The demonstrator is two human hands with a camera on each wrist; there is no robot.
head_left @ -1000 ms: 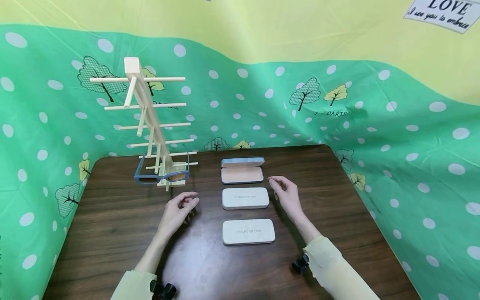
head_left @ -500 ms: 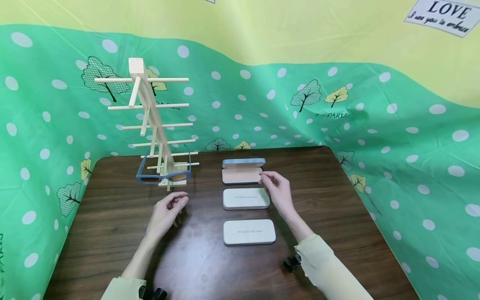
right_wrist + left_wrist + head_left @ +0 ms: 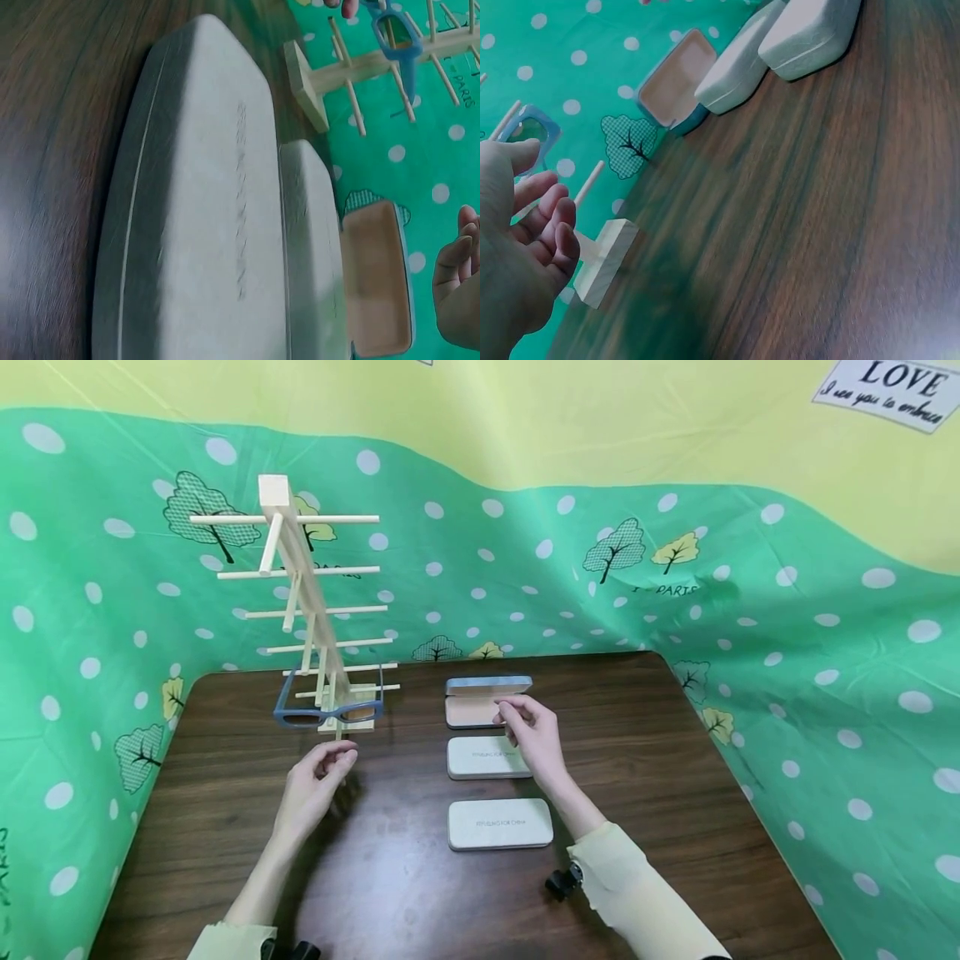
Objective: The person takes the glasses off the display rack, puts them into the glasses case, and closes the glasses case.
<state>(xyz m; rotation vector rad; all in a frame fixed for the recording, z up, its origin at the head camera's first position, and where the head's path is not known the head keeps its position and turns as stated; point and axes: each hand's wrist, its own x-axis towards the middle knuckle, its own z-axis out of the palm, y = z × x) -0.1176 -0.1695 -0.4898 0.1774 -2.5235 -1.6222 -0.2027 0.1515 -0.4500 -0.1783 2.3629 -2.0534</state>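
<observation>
My left hand (image 3: 311,785) hovers over the table just in front of a wooden glasses stand (image 3: 303,568), fingers loosely curled and holding nothing. Blue-framed glasses (image 3: 328,717) hang low on the stand's pegs, close beyond its fingertips; in the left wrist view the thumb overlaps the blue frame (image 3: 551,129). My right hand (image 3: 534,735), also loosely curled with nothing in it, is above the glasses cases. Its fingertips overlap the open blue case (image 3: 461,712), which shows a pale lining. Part of a closed white case (image 3: 476,758) lies hidden under that hand.
Nearest the front lies another closed white case (image 3: 500,825), in line with the other two. The dark wooden table (image 3: 637,718) meets a green patterned cloth (image 3: 510,552) behind and at the sides. Bare pegs (image 3: 341,518) stick out above the glasses.
My left hand has moved left, closer to the stand and glasses. The right hand has moved left from beside the cases to over the open one. The glasses and cases stay put.
</observation>
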